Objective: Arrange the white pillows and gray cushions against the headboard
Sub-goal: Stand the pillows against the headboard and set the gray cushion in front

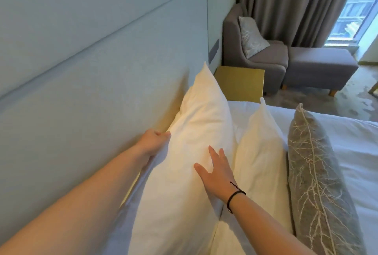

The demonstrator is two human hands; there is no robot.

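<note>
Left hand [152, 142] curls round the back edge of the big pillow [196, 132] at the headboard [92, 70]; right hand [214, 170] flat, fingers spread, on its front. Second pillow [261, 146] and gray cushion [315, 162] stand just beside. Risk: a hard shove could topple that row.

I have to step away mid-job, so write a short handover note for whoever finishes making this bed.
Left hand: grips the headboard-side edge of the big white pillow.
Right hand: open, flat on that pillow's front.
Placement: big pillow stands next to the headboard; a second white pillow stands in front of it, a gray cushion in front of that.
Done: this row is upright.
Left: settle the big pillow against the headboard. Another patterned cushion sits on the armchair.
</note>
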